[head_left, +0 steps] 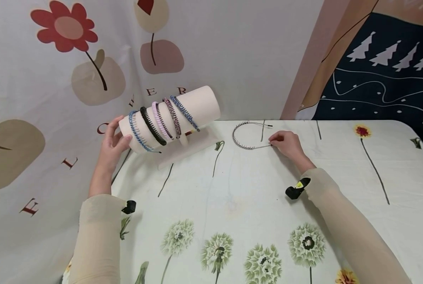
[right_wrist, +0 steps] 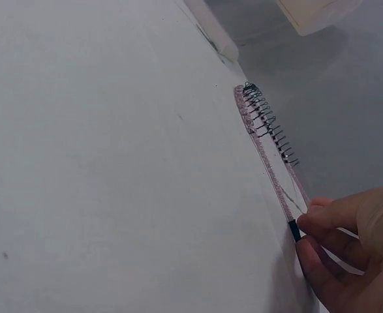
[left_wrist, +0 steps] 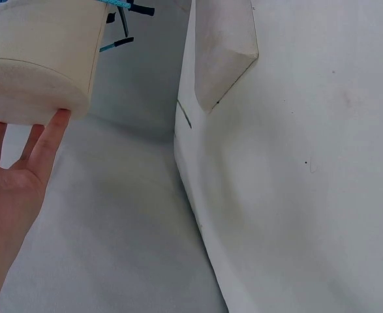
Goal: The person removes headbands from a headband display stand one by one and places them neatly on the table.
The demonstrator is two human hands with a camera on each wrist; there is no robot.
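Observation:
On the left in the head view, a pale cylindrical headband stand [head_left: 200, 104] tilts upward to the right, with several headbands [head_left: 156, 120] around it in blue, black, lilac and mixed colours. My left hand [head_left: 111, 146] touches its left end with the fingers spread; in the left wrist view the fairly straight fingers [left_wrist: 47, 145] meet the end's rim. To the right, my right hand [head_left: 287, 144] pinches one end of a thin toothed headband [head_left: 234, 136] between thumb and fingertips. That headband lies near the table's back edge, its teeth visible in the right wrist view [right_wrist: 260, 124].
The stand's flat base [head_left: 191, 146] is on a white flower-print tablecloth [head_left: 232, 197]. Behind the table hangs a printed cloth [head_left: 239, 59], with a dark tree-patterned cloth [head_left: 381, 90] at the right. Small black devices [head_left: 296, 189] sit at both sleeve cuffs.

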